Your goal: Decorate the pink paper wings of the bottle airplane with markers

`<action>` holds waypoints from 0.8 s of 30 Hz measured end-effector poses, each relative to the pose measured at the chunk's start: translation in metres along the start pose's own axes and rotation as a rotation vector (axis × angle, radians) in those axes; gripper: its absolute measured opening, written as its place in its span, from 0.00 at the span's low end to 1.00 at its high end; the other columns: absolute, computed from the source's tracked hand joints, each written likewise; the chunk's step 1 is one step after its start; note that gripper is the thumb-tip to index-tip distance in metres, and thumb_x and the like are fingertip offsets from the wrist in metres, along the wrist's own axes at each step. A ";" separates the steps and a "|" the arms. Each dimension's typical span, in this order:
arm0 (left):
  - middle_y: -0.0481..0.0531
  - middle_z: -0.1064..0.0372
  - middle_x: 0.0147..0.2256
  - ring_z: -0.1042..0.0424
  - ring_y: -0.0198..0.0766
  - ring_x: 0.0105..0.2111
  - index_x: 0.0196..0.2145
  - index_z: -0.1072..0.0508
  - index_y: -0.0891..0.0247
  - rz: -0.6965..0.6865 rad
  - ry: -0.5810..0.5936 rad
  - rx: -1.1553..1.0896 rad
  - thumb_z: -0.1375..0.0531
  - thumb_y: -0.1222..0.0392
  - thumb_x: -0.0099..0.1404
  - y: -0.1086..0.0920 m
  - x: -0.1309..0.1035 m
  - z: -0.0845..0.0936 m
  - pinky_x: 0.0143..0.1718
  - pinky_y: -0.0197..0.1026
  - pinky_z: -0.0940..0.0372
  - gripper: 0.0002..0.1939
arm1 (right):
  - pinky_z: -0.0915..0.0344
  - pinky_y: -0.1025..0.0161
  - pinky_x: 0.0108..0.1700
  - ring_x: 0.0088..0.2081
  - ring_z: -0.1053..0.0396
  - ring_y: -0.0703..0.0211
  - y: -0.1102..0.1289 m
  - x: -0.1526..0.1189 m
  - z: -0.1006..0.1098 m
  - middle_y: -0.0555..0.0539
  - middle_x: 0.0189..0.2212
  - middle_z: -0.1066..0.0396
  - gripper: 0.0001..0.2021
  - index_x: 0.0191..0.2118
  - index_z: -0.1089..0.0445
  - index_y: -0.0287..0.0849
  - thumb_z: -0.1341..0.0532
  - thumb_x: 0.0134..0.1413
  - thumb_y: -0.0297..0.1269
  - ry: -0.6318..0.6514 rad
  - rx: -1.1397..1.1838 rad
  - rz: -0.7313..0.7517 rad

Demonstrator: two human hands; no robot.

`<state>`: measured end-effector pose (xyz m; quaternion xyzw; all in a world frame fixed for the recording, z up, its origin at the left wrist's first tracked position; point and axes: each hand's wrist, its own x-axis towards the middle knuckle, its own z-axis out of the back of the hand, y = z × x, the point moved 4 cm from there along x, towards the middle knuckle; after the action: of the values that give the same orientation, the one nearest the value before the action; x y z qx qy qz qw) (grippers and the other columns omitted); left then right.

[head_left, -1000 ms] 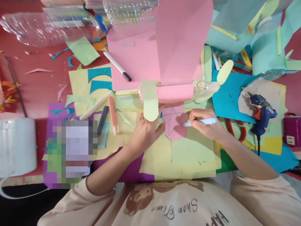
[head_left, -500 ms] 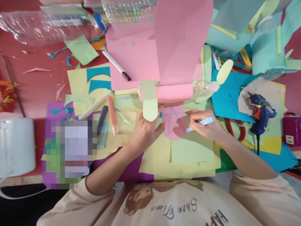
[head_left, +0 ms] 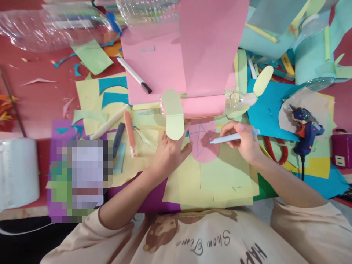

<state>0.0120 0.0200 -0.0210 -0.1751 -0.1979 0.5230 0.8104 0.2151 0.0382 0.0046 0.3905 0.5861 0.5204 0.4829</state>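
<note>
A printed T-shirt (head_left: 209,238), its lettering running off the lower edge, sits nearest, with yellow paper (head_left: 189,187) between it and a pink-banded plastic bottle (head_left: 203,107). Left of the bottle and nearer, pixelation masks a rectangular object (head_left: 88,176) beyond recognition. Just on the near side of the bottle, a rounded pink flap (head_left: 203,150) bears the blue lines of a star; where flap meets bottle is hidden. The left hand (head_left: 170,148) lies spread at the flap's left edge, thumb apart, some fingertips lost behind a pale green strip (head_left: 175,126) at the bottle's left end. To the flap's right, the right hand (head_left: 244,141) pinches a pale blue pen (head_left: 227,138) between thumb and fingers, its tip over the star — whether touching is hard to tell. Right of the bottle lie a red looped handle (head_left: 283,156), its far end hidden, and a blue glue gun (head_left: 308,141). Beyond the bottle, a large pink panel (head_left: 214,44) is cut off above — as is a clear bottle (head_left: 148,13) farther left.
</note>
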 end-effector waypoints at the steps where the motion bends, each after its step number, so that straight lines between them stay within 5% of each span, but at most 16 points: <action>1: 0.64 0.33 0.53 0.35 0.53 0.56 0.63 0.45 0.62 0.003 0.005 -0.005 0.47 0.62 0.67 0.000 0.000 0.000 0.54 0.57 0.38 0.27 | 0.50 0.68 0.19 0.17 0.44 0.69 0.001 0.001 -0.003 0.54 0.16 0.36 0.16 0.29 0.28 0.41 0.45 0.60 0.46 0.031 -0.028 0.009; 4: 0.64 0.33 0.52 0.35 0.53 0.56 0.62 0.44 0.62 0.002 0.010 -0.018 0.47 0.61 0.67 -0.001 0.001 0.000 0.54 0.57 0.38 0.26 | 0.40 0.70 0.26 0.24 0.34 0.69 0.005 0.003 -0.012 0.51 0.28 0.26 0.08 0.38 0.26 0.42 0.40 0.58 0.39 0.143 -0.192 0.041; 8: 0.65 0.33 0.52 0.35 0.53 0.55 0.61 0.42 0.63 -0.006 -0.012 -0.025 0.46 0.59 0.67 -0.002 0.002 0.001 0.54 0.56 0.38 0.25 | 0.33 0.66 0.39 0.39 0.27 0.61 0.007 0.005 -0.020 0.46 0.40 0.23 0.10 0.44 0.25 0.42 0.39 0.59 0.38 0.250 -0.386 0.093; 24: 0.64 0.34 0.52 0.36 0.52 0.55 0.61 0.43 0.61 -0.006 -0.004 -0.036 0.47 0.59 0.68 -0.002 0.002 0.001 0.54 0.56 0.38 0.25 | 0.33 0.66 0.36 0.35 0.27 0.61 0.006 0.003 -0.023 0.47 0.38 0.23 0.12 0.44 0.25 0.42 0.41 0.61 0.40 0.290 -0.495 0.083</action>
<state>0.0137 0.0208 -0.0187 -0.1881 -0.2094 0.5174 0.8081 0.1918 0.0362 0.0096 0.2059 0.4877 0.7175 0.4527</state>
